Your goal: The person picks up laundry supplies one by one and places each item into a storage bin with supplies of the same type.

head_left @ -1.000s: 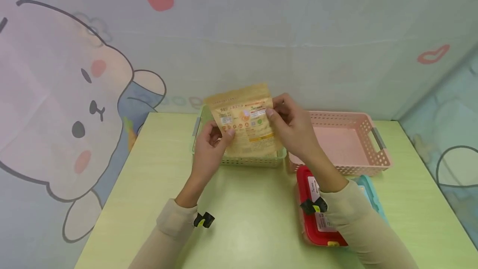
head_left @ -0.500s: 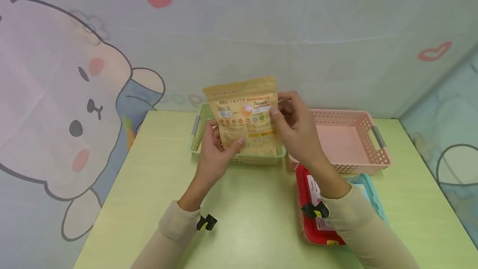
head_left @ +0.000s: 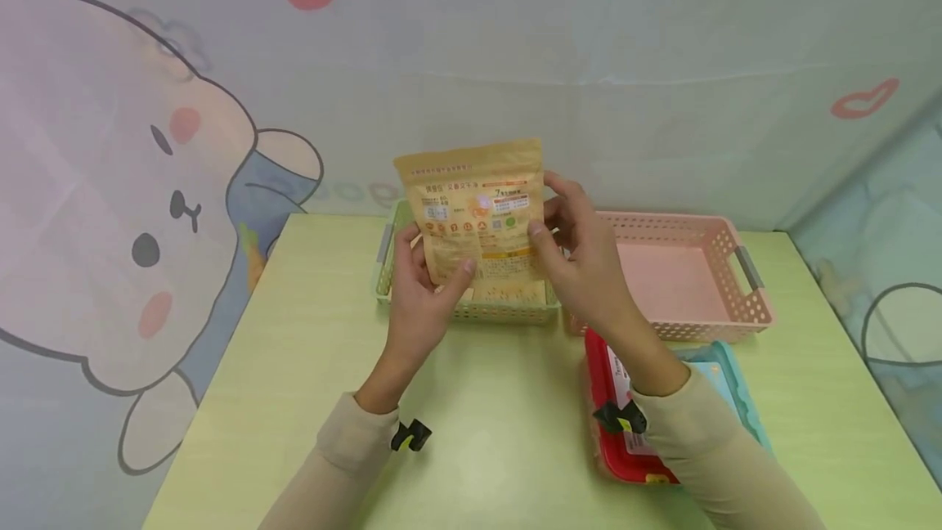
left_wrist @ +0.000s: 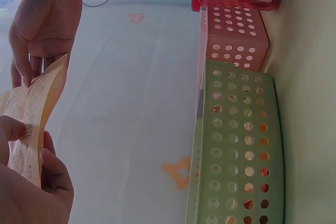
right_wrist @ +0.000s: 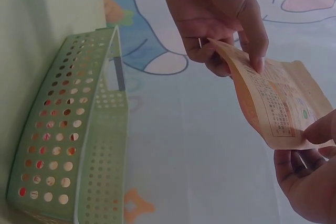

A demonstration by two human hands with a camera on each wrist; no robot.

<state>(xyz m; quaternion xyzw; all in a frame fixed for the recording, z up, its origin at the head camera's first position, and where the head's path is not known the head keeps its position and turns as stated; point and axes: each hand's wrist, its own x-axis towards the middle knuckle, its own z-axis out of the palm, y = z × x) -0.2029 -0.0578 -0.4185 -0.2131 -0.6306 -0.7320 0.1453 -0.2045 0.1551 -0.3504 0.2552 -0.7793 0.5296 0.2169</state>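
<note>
A yellow pouch [head_left: 478,219] with printed text and small icons is held up above the green basket [head_left: 508,313], its printed side toward the head camera. My left hand [head_left: 423,293] pinches its lower left edge, thumb on the front and fingers behind. On the right edge, my right hand [head_left: 585,252] grips it the same way. The left wrist view shows the pouch [left_wrist: 31,119] nearly edge-on, raised well above the basket's rim. Packages of a similar yellow lie inside the green basket, partly hidden behind the pouch.
A pink basket [head_left: 666,285] stands to the right of the green one. In front of it, partly under my right sleeve, lie a red-lidded container [head_left: 607,448] and a teal one [head_left: 736,383]. A printed curtain [head_left: 662,64] hangs behind the table.
The pouch has risen a little and turned more upright, showing more of its print. Both hands moved with it and kept their hold. The baskets and containers stayed in place.
</note>
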